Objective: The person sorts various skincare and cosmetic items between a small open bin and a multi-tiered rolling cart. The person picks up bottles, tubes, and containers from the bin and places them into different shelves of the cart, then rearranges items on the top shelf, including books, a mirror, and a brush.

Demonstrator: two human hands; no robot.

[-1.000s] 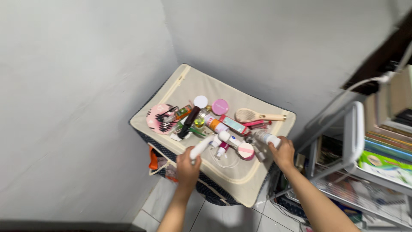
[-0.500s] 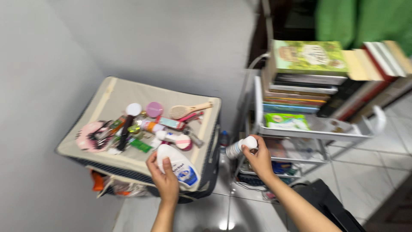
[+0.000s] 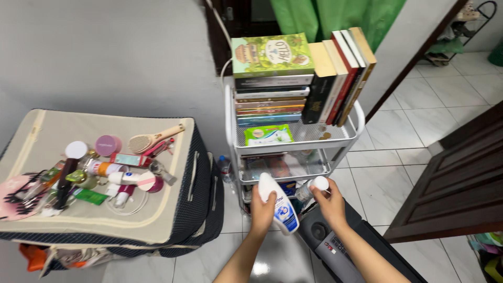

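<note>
Left hand (image 3: 262,208) wraps a white bottle (image 3: 279,208) with a blue label, fingers curled around its body, cap end pointing up-left. Right hand (image 3: 330,204) holds a small clear bottle (image 3: 310,189) with a white cap, fingertips pinching the cap end. Both bottles sit just in front of the white wire cart (image 3: 230,112), level with its lower shelf, near each other but apart. Cart top carries a stack of books (image 3: 272,86) and upright ones beside it; a green packet (image 3: 268,134) lies on the top shelf. Far left: beige fabric box (image 3: 131,220) with cosmetics (image 3: 105,170) and a wooden brush (image 3: 149,140) on its lid. Black device (image 3: 335,243) on the floor under the hands.
</note>
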